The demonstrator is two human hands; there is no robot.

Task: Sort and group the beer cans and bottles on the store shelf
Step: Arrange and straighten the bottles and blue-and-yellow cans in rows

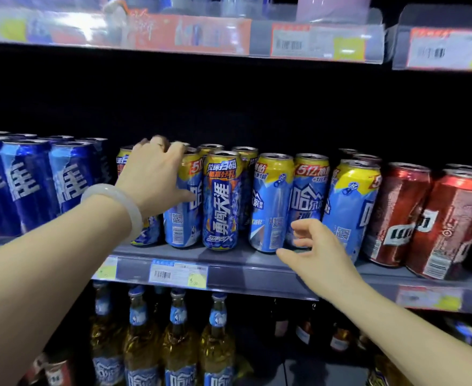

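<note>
Left grip (157, 174), a hand with a pale bangle on its wrist, grasps a light-blue, yellow-topped beer can (183, 207) near the left of the grey store shelf (229, 260). Right grip (313, 246) hovers released, fingers loosely spread, just before two similar light-blue cans (271, 201). Between them stands a darker blue-and-orange can (221, 201). Dark-blue cans (28, 185) stand far left, red cans (430, 218) right, and glass bottles (179, 344) below.

cans (274, 201): glossy printed metal, bare silvery rims
bottles (179, 344): clear glass, shiny, paper-like labels
shelf edge (243, 267): smooth grey, clear plastic strip
price tag (177, 273): paper
bangle (118, 201): smooth, pale, translucent
</note>
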